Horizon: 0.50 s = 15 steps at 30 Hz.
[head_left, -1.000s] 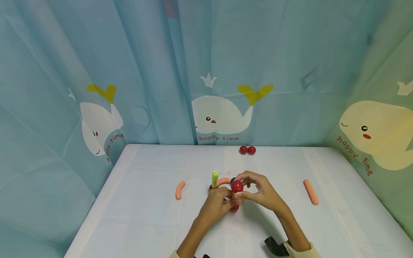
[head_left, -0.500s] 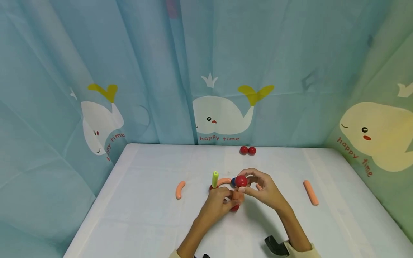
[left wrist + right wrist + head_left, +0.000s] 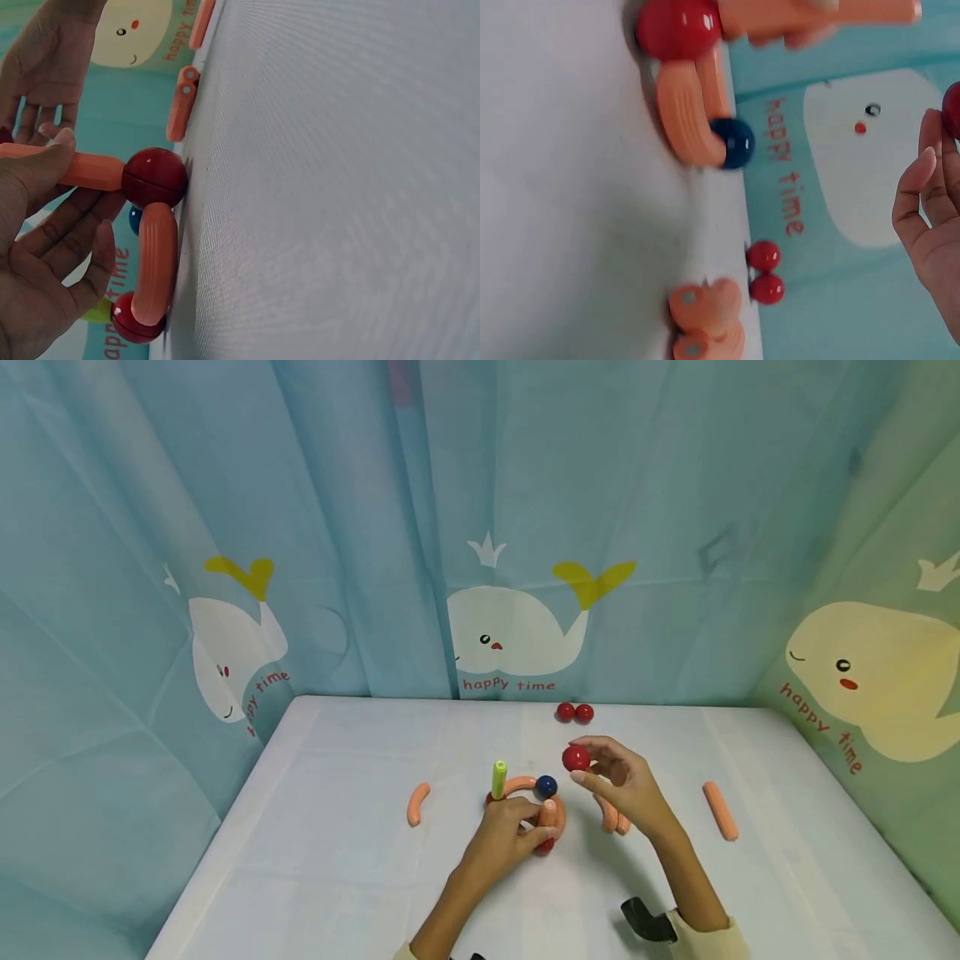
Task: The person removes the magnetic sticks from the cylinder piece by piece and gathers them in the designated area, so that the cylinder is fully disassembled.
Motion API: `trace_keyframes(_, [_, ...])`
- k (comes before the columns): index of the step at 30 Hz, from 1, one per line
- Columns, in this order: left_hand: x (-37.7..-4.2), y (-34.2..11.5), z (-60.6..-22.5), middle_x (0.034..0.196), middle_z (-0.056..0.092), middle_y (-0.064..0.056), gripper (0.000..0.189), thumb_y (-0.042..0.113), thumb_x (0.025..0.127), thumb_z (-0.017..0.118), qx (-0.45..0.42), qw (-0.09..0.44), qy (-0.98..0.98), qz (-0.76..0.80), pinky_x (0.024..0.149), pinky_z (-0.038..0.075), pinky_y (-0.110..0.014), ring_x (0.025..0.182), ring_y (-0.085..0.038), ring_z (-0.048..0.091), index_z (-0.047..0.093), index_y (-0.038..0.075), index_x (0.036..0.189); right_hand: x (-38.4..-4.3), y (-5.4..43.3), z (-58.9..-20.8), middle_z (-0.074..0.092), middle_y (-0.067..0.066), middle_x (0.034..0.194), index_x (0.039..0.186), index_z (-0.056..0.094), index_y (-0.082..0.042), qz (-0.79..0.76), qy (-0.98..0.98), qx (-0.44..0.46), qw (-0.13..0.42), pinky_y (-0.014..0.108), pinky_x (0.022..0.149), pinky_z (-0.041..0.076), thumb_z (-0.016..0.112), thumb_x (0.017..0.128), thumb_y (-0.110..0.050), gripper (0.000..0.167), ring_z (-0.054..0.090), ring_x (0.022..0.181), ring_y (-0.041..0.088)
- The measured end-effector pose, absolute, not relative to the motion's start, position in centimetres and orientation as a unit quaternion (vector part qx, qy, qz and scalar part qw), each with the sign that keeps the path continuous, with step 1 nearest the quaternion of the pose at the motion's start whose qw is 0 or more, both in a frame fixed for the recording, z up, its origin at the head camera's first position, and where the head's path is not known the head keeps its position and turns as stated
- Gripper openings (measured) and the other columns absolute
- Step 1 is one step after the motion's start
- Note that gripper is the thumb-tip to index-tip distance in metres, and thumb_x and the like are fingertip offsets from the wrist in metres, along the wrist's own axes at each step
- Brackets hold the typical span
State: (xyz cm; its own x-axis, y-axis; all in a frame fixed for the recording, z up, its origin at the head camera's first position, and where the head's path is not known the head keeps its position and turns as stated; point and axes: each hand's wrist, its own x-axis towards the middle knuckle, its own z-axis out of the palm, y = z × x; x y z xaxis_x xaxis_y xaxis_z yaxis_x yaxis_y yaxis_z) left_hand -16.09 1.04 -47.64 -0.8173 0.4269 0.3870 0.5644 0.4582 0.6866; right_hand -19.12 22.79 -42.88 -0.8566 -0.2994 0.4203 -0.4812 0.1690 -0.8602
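My left hand (image 3: 504, 842) pinches an upright orange rod (image 3: 97, 172), which stands on a red ball (image 3: 155, 178) at the near side of a ring. The ring is made of curved orange rods (image 3: 156, 262) joined by balls, among them a blue ball (image 3: 546, 787) at the back. A green rod (image 3: 499, 779) rises from another red ball (image 3: 135, 321) at the ring's left. Above the table, to the ring's right, my right hand (image 3: 628, 787) holds a red ball (image 3: 576, 757) between thumb and fingers, apart from the rod's top.
Two red balls (image 3: 574, 713) lie side by side at the table's back edge. Orange rods (image 3: 612, 817) lie together below the right hand. One curved orange rod (image 3: 417, 804) is at left, a straight orange rod (image 3: 721, 811) at right. Blue whale-print curtains surround the white table (image 3: 322, 877).
My right hand has moved back and to the right with the red ball, away from the upright rod, whose top now shows. The left hand has kept its place on the rod.
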Motion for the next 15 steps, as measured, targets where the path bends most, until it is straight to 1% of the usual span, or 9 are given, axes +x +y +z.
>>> trace_keyframes(2, [-16.1, 1.1, -47.7, 0.085, 0.072, 0.002, 0.011, 0.021, 0.085, 0.075, -0.289, 0.078, -0.851, -0.431, 0.068, 0.05, -0.006, 0.08, 0.003, 0.064, 0.074, 0.011, 0.089, -19.8, 23.3, -42.8, 0.066, -0.008, 0.109, 0.124, 0.057, 0.005, 0.592, -0.766, 0.235, 0.084, 0.018, 0.083, 0.053, 0.067, 0.087, 0.005, 0.038, 0.063, 0.097, 0.006])
trace_keyframes(4, [-16.0, 1.1, -47.7, 0.085, 0.072, 0.002, 0.01, 0.021, 0.085, 0.075, -0.286, 0.076, -0.852, -0.432, 0.067, 0.049, -0.006, 0.08, 0.003, 0.064, 0.074, 0.011, 0.09, -20.6, 23.9, -42.8, 0.066, -0.006, 0.109, 0.124, 0.057, 0.004, 0.587, -0.778, 0.201, 0.095, 0.017, 0.081, 0.053, 0.069, 0.088, -0.001, 0.038, 0.062, 0.097, 0.004])
trace_keyframes(8, [-15.9, 1.2, -47.7, 0.086, 0.072, 0.001, 0.01, 0.02, 0.086, 0.075, -0.29, 0.073, -0.847, -0.439, 0.067, 0.048, -0.005, 0.081, 0.003, 0.065, 0.075, 0.011, 0.091, -22.7, 25.2, -42.9, 0.064, 0.006, 0.114, 0.127, 0.057, -0.001, 0.563, -0.811, 0.111, 0.113, 0.014, 0.076, 0.052, 0.071, 0.09, -0.018, 0.042, 0.06, 0.096, 0.0])
trace_keyframes(10, [-15.9, 1.2, -47.8, 0.086, 0.073, 0.001, 0.01, 0.021, 0.086, 0.075, -0.291, 0.076, -0.845, -0.442, 0.066, 0.048, -0.004, 0.081, 0.003, 0.065, 0.074, 0.011, 0.089, -23.9, 25.9, -43.1, 0.062, 0.013, 0.119, 0.129, 0.057, -0.003, 0.539, -0.831, 0.066, 0.116, 0.013, 0.074, 0.051, 0.071, 0.091, -0.027, 0.047, 0.058, 0.094, -0.003])
trace_keyframes(12, [-15.9, 1.1, -47.8, 0.085, 0.072, 0.002, 0.01, 0.02, 0.085, 0.075, -0.294, 0.083, -0.843, -0.442, 0.065, 0.047, -0.004, 0.08, 0.004, 0.065, 0.074, 0.011, 0.087, -25.1, 26.5, -43.4, 0.061, 0.017, 0.122, 0.129, 0.056, -0.002, 0.513, -0.851, 0.028, 0.113, 0.012, 0.072, 0.05, 0.07, 0.09, -0.033, 0.051, 0.058, 0.094, -0.001])
trace_keyframes(14, [-15.9, 1.1, -47.7, 0.084, 0.072, 0.002, 0.01, 0.021, 0.085, 0.075, -0.296, 0.087, -0.841, -0.444, 0.064, 0.047, -0.004, 0.08, 0.003, 0.065, 0.073, 0.012, 0.085, -26.3, 27.2, -43.8, 0.061, 0.021, 0.124, 0.129, 0.056, -0.002, 0.489, -0.866, 0.0, 0.104, 0.012, 0.07, 0.05, 0.069, 0.09, -0.037, 0.054, 0.06, 0.097, 0.008])
trace_keyframes(15, [-15.9, 1.0, -47.7, 0.084, 0.072, 0.002, 0.01, 0.021, 0.084, 0.076, -0.296, 0.089, -0.842, -0.443, 0.064, 0.047, -0.004, 0.08, 0.003, 0.064, 0.073, 0.012, 0.084, -26.8, 27.5, -44.0, 0.061, 0.023, 0.124, 0.129, 0.056, -0.001, 0.479, -0.872, -0.01, 0.099, 0.013, 0.07, 0.049, 0.069, 0.09, -0.037, 0.055, 0.061, 0.099, 0.015])
